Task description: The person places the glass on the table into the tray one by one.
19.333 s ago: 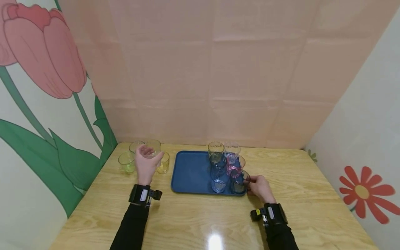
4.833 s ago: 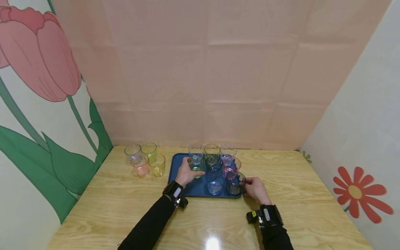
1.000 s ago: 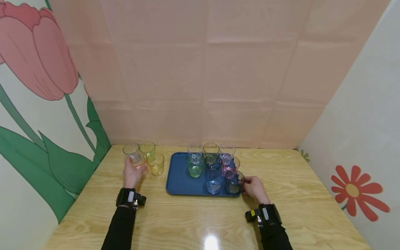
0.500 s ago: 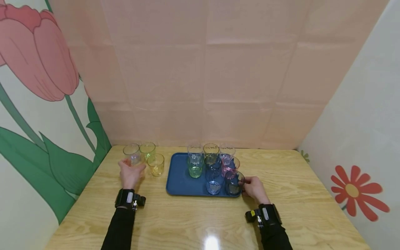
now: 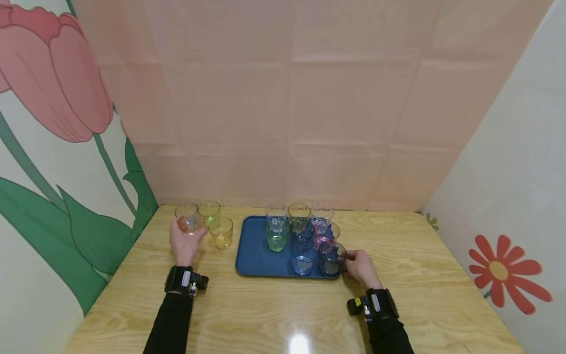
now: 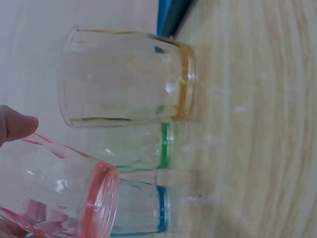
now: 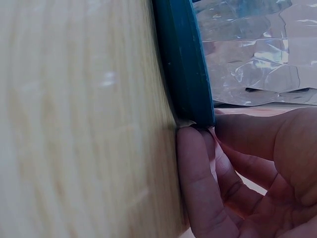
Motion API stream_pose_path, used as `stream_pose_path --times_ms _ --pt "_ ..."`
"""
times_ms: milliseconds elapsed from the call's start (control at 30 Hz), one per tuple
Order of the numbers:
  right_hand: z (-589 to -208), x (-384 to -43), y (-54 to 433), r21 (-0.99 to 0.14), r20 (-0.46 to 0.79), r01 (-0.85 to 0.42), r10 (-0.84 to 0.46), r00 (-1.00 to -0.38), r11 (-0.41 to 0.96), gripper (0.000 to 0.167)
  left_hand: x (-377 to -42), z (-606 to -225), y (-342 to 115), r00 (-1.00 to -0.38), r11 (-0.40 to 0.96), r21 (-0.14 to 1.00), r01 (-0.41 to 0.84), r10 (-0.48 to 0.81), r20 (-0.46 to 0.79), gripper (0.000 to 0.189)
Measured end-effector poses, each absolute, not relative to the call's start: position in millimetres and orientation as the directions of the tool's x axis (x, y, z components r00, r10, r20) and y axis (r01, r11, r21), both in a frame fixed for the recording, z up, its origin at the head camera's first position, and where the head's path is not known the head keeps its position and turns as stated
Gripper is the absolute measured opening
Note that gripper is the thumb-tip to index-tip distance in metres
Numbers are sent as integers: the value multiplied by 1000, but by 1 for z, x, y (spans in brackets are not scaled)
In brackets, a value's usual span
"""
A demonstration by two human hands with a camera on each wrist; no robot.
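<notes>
My left hand (image 5: 184, 246) holds a pink-based drinking glass (image 6: 54, 188), thumb at its rim. The glass is tilted, its base raised off the table in the left wrist view. Close by stand a yellow glass (image 5: 221, 233), a green glass (image 5: 210, 214) and a blue-based glass (image 6: 138, 208). My right hand (image 5: 363, 268) pinches the near right corner of the blue tray (image 5: 256, 255), thumb above and fingers below. Beside that thumb stands a dark glass (image 5: 331, 263) on the tray.
On the tray also stand a green glass (image 5: 276, 241), a blue glass (image 5: 302, 263), a pink glass (image 5: 327, 235) and several more behind them. The wooden table (image 5: 247, 314) meets a pinkish backdrop (image 5: 247, 123) at its far edge.
Over the earlier frames, a green glass and a clear one behind it joined the tray. My left hand then went back left and lifted the pink-based glass. My right hand stayed at the tray corner.
</notes>
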State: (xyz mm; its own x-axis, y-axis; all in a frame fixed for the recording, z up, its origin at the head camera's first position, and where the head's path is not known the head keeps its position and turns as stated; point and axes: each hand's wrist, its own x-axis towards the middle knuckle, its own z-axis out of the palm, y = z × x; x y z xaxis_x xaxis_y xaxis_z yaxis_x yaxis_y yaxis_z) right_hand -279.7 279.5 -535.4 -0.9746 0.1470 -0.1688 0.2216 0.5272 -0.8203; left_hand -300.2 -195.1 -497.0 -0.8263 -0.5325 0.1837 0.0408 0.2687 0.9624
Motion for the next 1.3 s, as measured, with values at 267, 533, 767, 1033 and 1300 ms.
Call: stream_pose_path --times_ms 267,533,767,1033,1300 --pt "-537 -281 280 -816 -169 225 153 -974 533 22 -297 -485 -178 -845 245 968 50 -507 172 80" --pt "-536 -280 279 -819 -162 217 149 -976 532 22 -291 -475 -161 -864 243 963 118 -452 221 77" --pt "-533 -278 278 -816 -175 229 151 -973 531 21 -288 -471 -151 -861 179 963 200 -438 260 71" --pt "-534 -279 278 -820 -168 221 146 -975 528 19 -285 -471 -139 -902 151 971 187 -365 231 75" --pt "-537 -280 280 -830 -155 208 144 -977 518 18 -283 -473 -123 -940 190 970 154 -274 203 74"
